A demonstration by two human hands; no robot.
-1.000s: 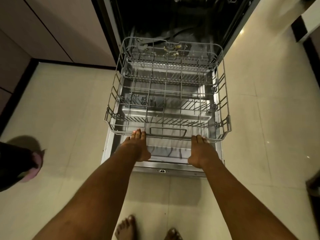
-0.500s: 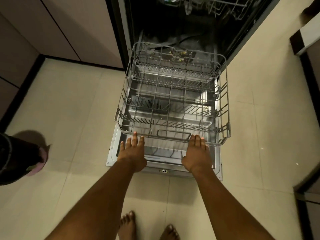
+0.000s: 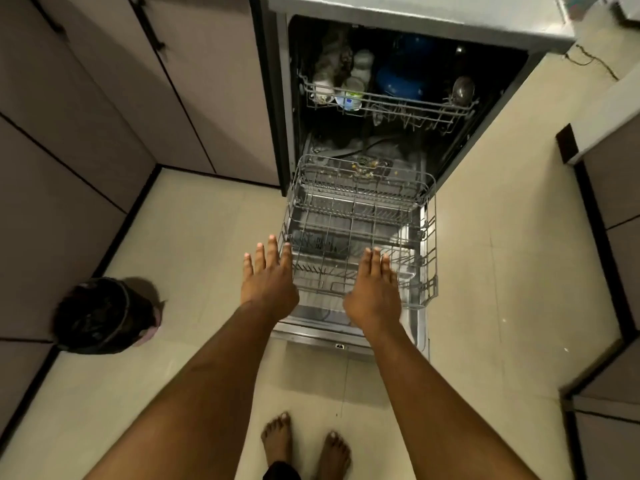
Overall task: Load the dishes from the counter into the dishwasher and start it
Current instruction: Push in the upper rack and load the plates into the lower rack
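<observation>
My left grip (image 3: pixel 268 282) and right grip (image 3: pixel 374 289) held nothing, fingers straight, above the front edge of the bottom rack (image 3: pixel 360 202), drawn out over the dishwasher door (image 3: pixel 346 336). I judged plates would sit best upright between its prongs.

Left hand (image 3: pixel 268 282) and right hand (image 3: pixel 374 292) now off the lower rack (image 3: pixel 363 206) front rim, fingers straight.

Both arms (image 3: pixel 207 375) stretched fwd, bare. L hand (image 3: pixel 268 282) and R hand (image 3: pixel 372 296) are palm-down, side by side w/ a gap between. Fingers straight: L's a bit spread, R's closer together. Neither's gripping anything. Bare feet (image 3: pixel 277 434) below, toes pointing fwd.
</observation>
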